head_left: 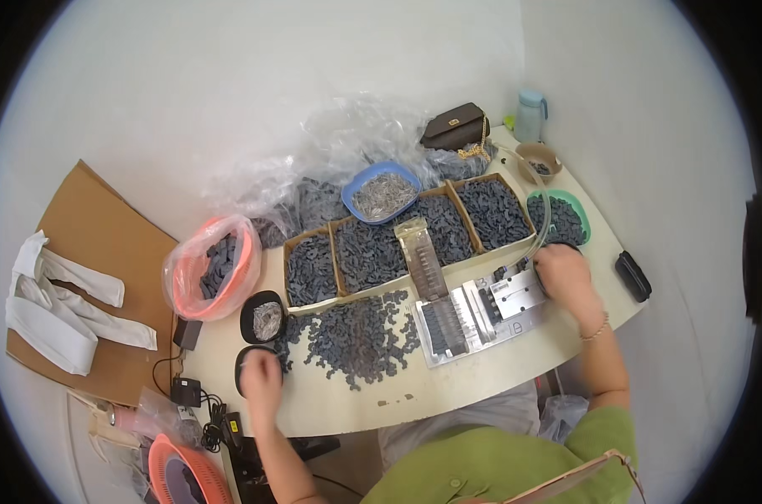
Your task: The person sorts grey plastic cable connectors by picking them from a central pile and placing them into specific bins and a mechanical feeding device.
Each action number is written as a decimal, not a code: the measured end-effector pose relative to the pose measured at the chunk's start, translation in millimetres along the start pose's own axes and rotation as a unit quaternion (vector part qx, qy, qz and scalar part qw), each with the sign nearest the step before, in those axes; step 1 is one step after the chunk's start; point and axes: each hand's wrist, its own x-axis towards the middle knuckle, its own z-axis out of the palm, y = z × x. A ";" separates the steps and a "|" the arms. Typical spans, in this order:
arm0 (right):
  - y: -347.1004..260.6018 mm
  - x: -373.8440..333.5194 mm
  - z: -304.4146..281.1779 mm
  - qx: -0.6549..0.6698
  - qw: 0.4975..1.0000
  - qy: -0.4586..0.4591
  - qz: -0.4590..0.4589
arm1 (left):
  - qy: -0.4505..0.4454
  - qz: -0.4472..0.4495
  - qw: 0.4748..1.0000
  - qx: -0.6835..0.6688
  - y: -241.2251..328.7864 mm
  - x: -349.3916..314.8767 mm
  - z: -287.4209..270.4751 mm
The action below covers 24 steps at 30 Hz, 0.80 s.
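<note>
My left hand (261,380) reaches into a small black dish (241,385) at the near left of the table. Its fingers are blurred, and whatever they touch inside is hidden. My right hand (567,275) is curled at the right end of a silver metal fixture (517,294); I cannot make out what is in its fingers. Dark grey parts stand in a row in a block (445,326) on the fixture's left side. A clear plastic case (423,259) leans behind it. Loose dark grey parts (356,338) lie heaped between my hands.
Behind sits a divided cardboard tray (340,290) of grey parts, with a blue bowl (347,202) of thin metal pieces on it. A black dish (248,323), pink basket (248,267), green bowl (588,227) and black case (633,277) stand around. A clear hose (545,210) curves to the fixture.
</note>
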 end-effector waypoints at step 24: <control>-72.4 -23.1 29.8 0.226 0.944 -0.058 -0.235 | -0.081 0.466 0.881 0.014 185.5 -54.4 124.8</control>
